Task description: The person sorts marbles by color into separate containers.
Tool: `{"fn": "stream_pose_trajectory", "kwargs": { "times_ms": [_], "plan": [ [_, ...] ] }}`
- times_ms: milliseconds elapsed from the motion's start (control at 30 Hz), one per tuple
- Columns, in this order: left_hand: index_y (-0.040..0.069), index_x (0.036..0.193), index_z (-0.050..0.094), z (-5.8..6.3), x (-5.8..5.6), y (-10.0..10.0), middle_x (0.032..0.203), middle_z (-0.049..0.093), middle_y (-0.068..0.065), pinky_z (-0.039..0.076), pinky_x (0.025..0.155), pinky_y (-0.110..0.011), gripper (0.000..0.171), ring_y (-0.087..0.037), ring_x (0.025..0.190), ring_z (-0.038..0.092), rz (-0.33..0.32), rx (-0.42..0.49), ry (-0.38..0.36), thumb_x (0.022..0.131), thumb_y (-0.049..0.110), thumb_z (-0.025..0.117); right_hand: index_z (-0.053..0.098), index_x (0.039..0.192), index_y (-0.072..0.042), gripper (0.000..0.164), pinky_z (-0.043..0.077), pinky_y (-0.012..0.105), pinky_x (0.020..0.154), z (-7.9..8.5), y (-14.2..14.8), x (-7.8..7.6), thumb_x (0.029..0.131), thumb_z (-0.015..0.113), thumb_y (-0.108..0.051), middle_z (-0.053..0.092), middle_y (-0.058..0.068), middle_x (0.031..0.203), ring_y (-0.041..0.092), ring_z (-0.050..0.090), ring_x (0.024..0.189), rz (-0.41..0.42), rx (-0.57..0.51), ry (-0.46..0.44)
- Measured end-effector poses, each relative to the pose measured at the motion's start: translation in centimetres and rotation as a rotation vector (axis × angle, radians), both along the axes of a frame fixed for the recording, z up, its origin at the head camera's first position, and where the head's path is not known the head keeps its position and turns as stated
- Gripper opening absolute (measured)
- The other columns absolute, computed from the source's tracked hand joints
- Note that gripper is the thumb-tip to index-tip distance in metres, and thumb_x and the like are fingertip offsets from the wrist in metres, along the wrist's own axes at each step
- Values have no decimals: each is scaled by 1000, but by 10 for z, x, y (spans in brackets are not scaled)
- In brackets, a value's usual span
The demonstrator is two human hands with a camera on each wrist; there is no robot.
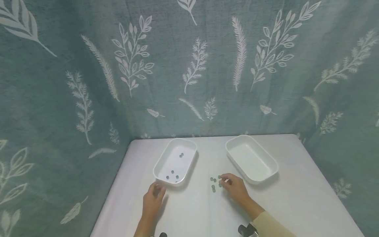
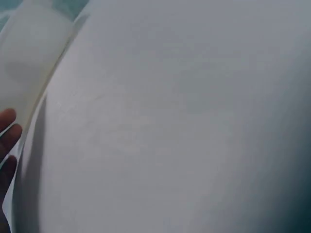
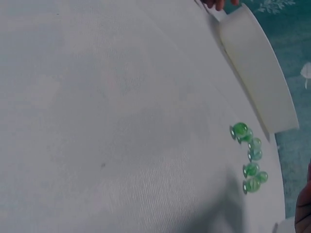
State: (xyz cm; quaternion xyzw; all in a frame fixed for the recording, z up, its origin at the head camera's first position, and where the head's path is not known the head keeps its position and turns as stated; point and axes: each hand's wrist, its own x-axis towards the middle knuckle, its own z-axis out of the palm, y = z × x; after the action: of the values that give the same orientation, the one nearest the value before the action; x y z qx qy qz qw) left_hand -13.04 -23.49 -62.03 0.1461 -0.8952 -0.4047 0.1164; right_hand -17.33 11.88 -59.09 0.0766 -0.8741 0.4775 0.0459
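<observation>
Green glass marbles (image 3: 251, 169) lie in a loose cluster on the white table. My right hand (image 1: 232, 186) is over the right side of that cluster, thumb and index finger apart and close to two marbles (image 1: 220, 185). Only a sliver of this hand (image 3: 303, 208) shows in the right wrist view. My left hand (image 1: 154, 195) is at the near end of the left white tray (image 1: 165, 164), its fingers loosely bent by the rim. Several bluish marbles (image 1: 172, 171) lie inside that tray. In the left wrist view, fingertips (image 2: 12, 138) are beside the tray's wall (image 2: 29, 48).
A second white tray (image 1: 251, 158) stands to the right, beyond my right hand, with no marbles visible in it. The table (image 1: 195, 210) ends at a green curtain (image 1: 177, 112) with white leaf prints, which hangs behind and at both sides.
</observation>
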Motion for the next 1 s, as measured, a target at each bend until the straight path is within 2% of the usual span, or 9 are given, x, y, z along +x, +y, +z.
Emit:
{"fn": "stream_pose_trajectory", "kwargs": {
  "times_ms": [67, 233, 333, 467, 633, 733, 867, 933, 1000],
  "plan": [
    [8, 136, 49, 1, 4, 4, 116, 67, -10, 40, 102, -56, 56, -33, 119, 57, -21, -19, -11, 94, 45, 60, 71, 103, -15, 16, 49, 24, 50, 1, 4, 2, 87, 74, -19, 64, -13, 83, 9, 54, 61, -25, 6, 12],
    [14, 132, 54, 7, 6, 18, 108, 70, -4, 42, 101, -55, 45, -30, 113, 61, -94, -36, -48, 93, 34, 64, 71, 103, -14, 18, 50, 24, 54, 3, 18, 6, 87, 74, -20, 66, -11, 86, 8, 56, 67, -48, 22, 25],
    [16, 121, 60, 10, 5, 30, 105, 70, -1, 46, 97, -51, 34, -26, 109, 63, -152, -46, -53, 93, 34, 64, 71, 105, -14, 20, 52, 25, 61, 4, 30, 12, 87, 75, -21, 67, -11, 88, 8, 58, 73, -52, 43, 46],
    [16, 106, 67, 12, 4, 47, 98, 71, 3, 53, 87, -44, 23, -20, 97, 66, -265, -66, -31, 92, 34, 65, 71, 107, -13, 22, 53, 26, 68, 4, 52, 22, 87, 74, -22, 66, -11, 87, 7, 59, 77, -65, 78, 67],
    [15, 106, 70, 11, -1, 69, 93, 70, 6, 55, 80, -40, 24, -15, 88, 66, -410, -115, 35, 91, 33, 67, 70, 112, -11, 28, 54, 26, 70, 1, 81, 33, 90, 71, -29, 68, -10, 90, 8, 61, 80, -97, 131, 72],
    [18, 105, 71, 10, -4, 82, 93, 68, 11, 54, 83, -40, 23, -13, 91, 64, -473, -150, 8, 91, 36, 66, 67, 117, -11, 33, 55, 31, 73, 1, 97, 41, 93, 67, -34, 69, -3, 97, 15, 63, 87, -151, 127, -15],
    [21, 105, 70, 8, -8, 96, 93, 66, 14, 51, 88, -43, 23, -14, 96, 62, -519, -138, -44, 89, 37, 66, 60, 128, -10, 44, 54, 44, 86, 1, 118, 50, 98, 56, -42, 65, 10, 121, 31, 61, 108, -238, 107, -173],
    [21, 106, 70, 6, -11, 102, 94, 66, 14, 51, 89, -44, 23, -14, 97, 63, -546, -130, -42, 90, 37, 66, 57, 130, -7, 49, 51, 50, 91, 0, 127, 53, 99, 52, -44, 60, 15, 129, 36, 57, 116, -283, 99, -191],
    [22, 107, 70, 4, -13, 108, 94, 66, 15, 51, 90, -43, 24, -13, 98, 63, -572, -135, -29, 90, 38, 65, 55, 132, -5, 52, 49, 53, 93, -2, 135, 54, 100, 49, -46, 59, 17, 129, 38, 55, 118, -335, 82, -182]
  ]
}}
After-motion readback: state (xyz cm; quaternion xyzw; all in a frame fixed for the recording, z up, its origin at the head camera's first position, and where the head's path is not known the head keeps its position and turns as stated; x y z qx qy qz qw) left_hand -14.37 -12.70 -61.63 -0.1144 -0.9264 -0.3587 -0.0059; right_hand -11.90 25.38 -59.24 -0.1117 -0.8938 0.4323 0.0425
